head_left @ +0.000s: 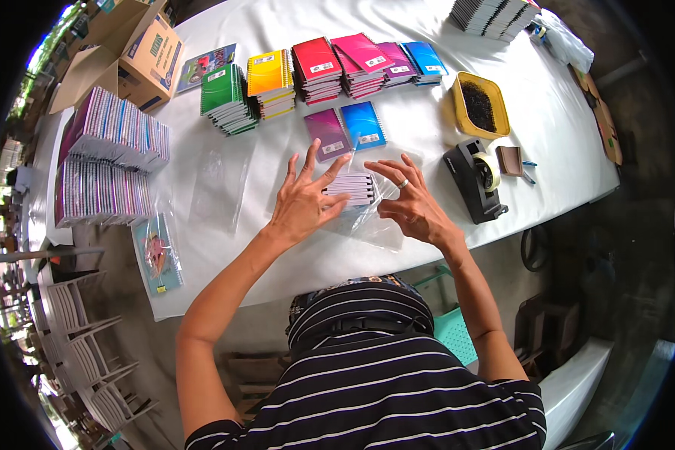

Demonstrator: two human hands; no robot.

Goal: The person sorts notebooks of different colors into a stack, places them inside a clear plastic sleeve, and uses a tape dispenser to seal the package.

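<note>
A small stack of notebooks (350, 188), its white page edges and dark binding marks showing, lies between my hands near the front of the table. My left hand (304, 196) is at the stack's left side, its fingers spread and its thumb against or just over the stack. On the other side my right hand (416, 204), with a ring on one finger, has its bent fingers on a clear plastic bag (375, 229). The bag's creased film lies around the stack's right end and in front of it. Just beyond lie a purple notebook (327, 135) and a blue notebook (364, 126).
Piles of green (225, 94), yellow (270, 75), red (316, 64), pink, purple and blue notebooks line the back. Wrapped notebook stacks (105, 191) and a cardboard box (151, 64) stand left. A tape dispenser (472, 184) and yellow tub (497, 94) stand right.
</note>
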